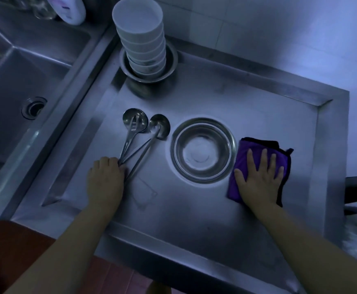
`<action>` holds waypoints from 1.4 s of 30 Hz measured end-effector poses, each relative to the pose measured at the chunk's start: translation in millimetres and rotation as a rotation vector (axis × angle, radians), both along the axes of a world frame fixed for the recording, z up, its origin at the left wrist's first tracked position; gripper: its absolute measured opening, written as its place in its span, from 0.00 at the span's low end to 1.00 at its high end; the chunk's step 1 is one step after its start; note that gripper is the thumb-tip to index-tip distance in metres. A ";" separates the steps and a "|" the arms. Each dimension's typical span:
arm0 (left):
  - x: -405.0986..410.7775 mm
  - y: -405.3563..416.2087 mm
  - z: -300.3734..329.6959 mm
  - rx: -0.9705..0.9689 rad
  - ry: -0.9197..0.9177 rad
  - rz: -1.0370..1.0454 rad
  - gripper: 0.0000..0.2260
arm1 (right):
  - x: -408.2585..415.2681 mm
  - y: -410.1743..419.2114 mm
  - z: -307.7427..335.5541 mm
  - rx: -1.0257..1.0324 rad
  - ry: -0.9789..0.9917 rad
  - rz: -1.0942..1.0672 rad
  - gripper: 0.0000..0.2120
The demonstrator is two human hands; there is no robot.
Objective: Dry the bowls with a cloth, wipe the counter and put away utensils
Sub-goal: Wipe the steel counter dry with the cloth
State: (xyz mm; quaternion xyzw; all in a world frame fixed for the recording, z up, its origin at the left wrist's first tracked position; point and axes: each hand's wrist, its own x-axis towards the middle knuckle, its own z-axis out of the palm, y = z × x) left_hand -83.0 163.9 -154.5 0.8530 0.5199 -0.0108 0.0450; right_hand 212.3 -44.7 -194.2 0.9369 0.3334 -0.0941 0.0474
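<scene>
Forearms reach in from the near edge. Right hand (260,177), fingers straight and spread, presses flat on the folded purple cloth (260,164), which lies on the counter (194,219) just right of the steel bowl (204,149). Left hand (107,177), fingers curled, grips the handle ends of the ladles (143,136), whose bowls fan out toward the far side, left of the steel bowl.

Probably wiping under way, with the utensils about to be lifted clear. Best done so: keep the palm flat and the cloth folded, sweep in overlapping strokes toward the near edge, raise the ladles together rather than drag them across steel.

Raised lip rims the counter on the far, left and right sides, so the cloth stops there; corners need a fingertip push. Open room lies in front of the steel bowl and between the two hands. Stack of white bowls (143,45), seated in a second steel bowl in the far left corner, leans a little and wants a wide berth. Sink (14,102) drops away to the left.
</scene>
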 end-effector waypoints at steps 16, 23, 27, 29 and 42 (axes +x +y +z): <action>204.2 -57.1 0.7 -0.023 -0.172 -0.390 0.21 | 138.9 111.6 -8.4 0.039 -0.012 0.374 0.33; 259.3 -99.8 -18.0 -0.218 0.050 -0.715 0.35 | 216.9 99.3 -8.0 0.046 -0.027 0.381 0.30; 262.5 -110.4 -24.1 -0.193 0.127 -0.701 0.39 | 230.1 52.7 -4.8 0.048 -0.020 0.152 0.30; 265.6 -112.7 -22.5 -0.189 0.132 -0.686 0.39 | 221.3 31.5 -2.1 0.029 -0.032 0.088 0.30; 271.9 -129.9 -5.1 -0.270 0.242 -0.673 0.36 | -8.4 -130.7 6.8 0.045 0.073 0.034 0.34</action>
